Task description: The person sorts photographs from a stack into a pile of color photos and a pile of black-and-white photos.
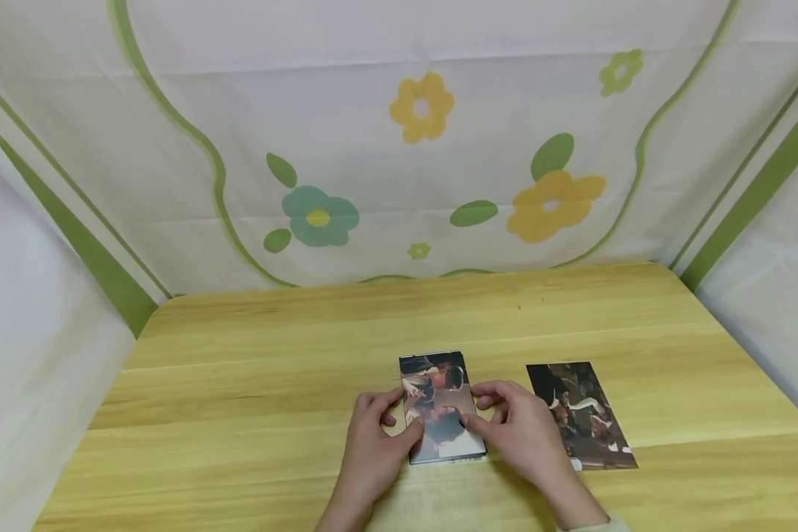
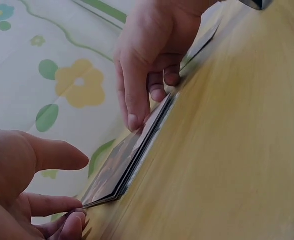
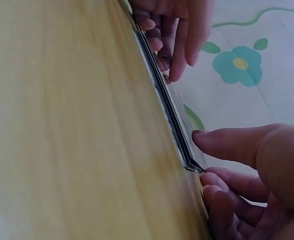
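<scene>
Well forward of the worktop's [image 1: 253, 355] back edge, midway between its side edges: photo stack [image 1: 442, 406], lying flat. Left hand [image 1: 375, 443] and right hand [image 1: 522, 425] each grip one long side, fingers curled, thumbs over top. Loose photo [image 1: 592, 417] lies nearer the right edge. Worktop's yellow wood-grain, back corners rounded. Flower-print backdrop [image 1: 346, 125] behind, white side cloth [image 1: 20, 332] left and right.

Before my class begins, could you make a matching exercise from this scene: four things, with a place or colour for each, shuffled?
1. photo stack
2. single photo
3. tabletop
4. cloth backdrop

A. white, with printed flowers
B. between the left hand and the right hand
C. yellowish wood grain
D. lying flat, right of the photo stack

Pairs: 1-B, 2-D, 3-C, 4-A
</scene>
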A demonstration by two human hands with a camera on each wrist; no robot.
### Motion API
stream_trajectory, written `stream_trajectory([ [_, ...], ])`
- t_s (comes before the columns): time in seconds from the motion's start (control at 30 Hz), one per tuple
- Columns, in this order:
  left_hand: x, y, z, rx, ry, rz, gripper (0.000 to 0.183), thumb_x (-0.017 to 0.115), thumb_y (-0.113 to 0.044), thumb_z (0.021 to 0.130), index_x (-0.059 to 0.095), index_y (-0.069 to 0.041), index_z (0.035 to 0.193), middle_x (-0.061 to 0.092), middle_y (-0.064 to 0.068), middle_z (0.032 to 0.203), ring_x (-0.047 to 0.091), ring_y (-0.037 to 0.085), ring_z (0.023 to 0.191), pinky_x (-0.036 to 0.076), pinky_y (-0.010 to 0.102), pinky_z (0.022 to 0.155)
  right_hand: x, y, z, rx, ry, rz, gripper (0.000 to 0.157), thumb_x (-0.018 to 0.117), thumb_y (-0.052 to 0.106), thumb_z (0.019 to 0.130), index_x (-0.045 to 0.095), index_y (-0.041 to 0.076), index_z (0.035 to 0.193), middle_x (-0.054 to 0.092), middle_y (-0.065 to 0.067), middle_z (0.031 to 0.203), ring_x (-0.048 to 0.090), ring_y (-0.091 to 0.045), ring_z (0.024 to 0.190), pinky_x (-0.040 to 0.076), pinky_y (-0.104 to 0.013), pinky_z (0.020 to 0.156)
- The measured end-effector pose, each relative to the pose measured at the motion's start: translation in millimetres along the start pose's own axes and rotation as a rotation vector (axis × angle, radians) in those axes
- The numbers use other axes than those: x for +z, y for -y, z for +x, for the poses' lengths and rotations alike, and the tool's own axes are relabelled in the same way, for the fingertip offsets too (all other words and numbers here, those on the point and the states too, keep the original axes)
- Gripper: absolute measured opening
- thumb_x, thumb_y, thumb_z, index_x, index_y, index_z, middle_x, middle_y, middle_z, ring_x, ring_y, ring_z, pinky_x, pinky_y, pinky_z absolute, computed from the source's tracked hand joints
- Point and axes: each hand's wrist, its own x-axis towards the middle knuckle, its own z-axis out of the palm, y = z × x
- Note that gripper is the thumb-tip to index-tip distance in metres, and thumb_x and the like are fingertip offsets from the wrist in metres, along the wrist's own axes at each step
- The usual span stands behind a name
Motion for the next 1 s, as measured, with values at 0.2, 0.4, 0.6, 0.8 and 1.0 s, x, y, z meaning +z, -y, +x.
stream_trajectory([
  [0.2, 4.3, -2.3, -0.6, -0.024, 0.001, -0.043, 0.069, 0.085, -0.014, 0.080, 0.065, 0.000, 0.145, 0.051, 0.009, 0.121, 0.044, 0.018, 0.098, 0.038, 0.023, 0.075, -1.2, -0.1, -0.8, 0.002, 0.000, -0.005, 0.040, 0.092, 0.022, 0.085, 0.078, 0.018, 0.122, 0.074, 0.004, 0.100, 0.058, -0.009, 0.070, 0.043, -0.025, 0.060],
  [0.4, 7.3, -3.2, -0.9, -0.055, 0.005, -0.080, 0.071, 0.085, -0.014, 0.080, 0.064, 0.001, 0.146, 0.047, 0.009, 0.125, 0.042, 0.019, 0.101, 0.037, 0.024, 0.079, -0.6, -0.5, -1.0, -0.003, 0.003, -0.009, 0.039, 0.091, 0.021, 0.086, 0.078, 0.018, 0.122, 0.074, 0.005, 0.100, 0.059, -0.009, 0.070, 0.043, -0.024, 0.062],
  [0.6, 6.4, -4.5, -1.1, -0.086, 0.002, -0.141, 0.070, 0.086, -0.011, 0.080, 0.064, 0.000, 0.146, 0.049, 0.009, 0.127, 0.042, 0.020, 0.103, 0.037, 0.024, 0.078, 0.8, -0.7, -1.5, 0.002, -0.001, -0.002, 0.040, 0.091, 0.020, 0.085, 0.077, 0.018, 0.123, 0.074, 0.004, 0.101, 0.059, -0.009, 0.071, 0.043, -0.024, 0.062],
  [0.8, 5.6, -4.6, -2.2, -0.110, -0.006, -0.208, 0.069, 0.088, -0.010, 0.081, 0.065, -0.004, 0.146, 0.050, 0.009, 0.127, 0.043, 0.020, 0.103, 0.038, 0.022, 0.073, 1.1, -1.0, -2.5, 0.010, -0.001, 0.009, 0.043, 0.091, 0.021, 0.085, 0.076, 0.017, 0.125, 0.074, 0.004, 0.103, 0.059, -0.009, 0.071, 0.044, -0.024, 0.063],
  [1.0, 5.7, -3.5, -2.9, -0.089, -0.023, -0.225, 0.065, 0.085, -0.008, 0.083, 0.067, -0.008, 0.145, 0.058, 0.009, 0.127, 0.049, 0.018, 0.099, 0.042, 0.021, 0.072, 0.7, -1.0, -2.5, 0.007, 0.002, 0.016, 0.047, 0.091, 0.020, 0.084, 0.075, 0.018, 0.127, 0.074, 0.004, 0.107, 0.058, -0.009, 0.071, 0.044, -0.025, 0.064],
])
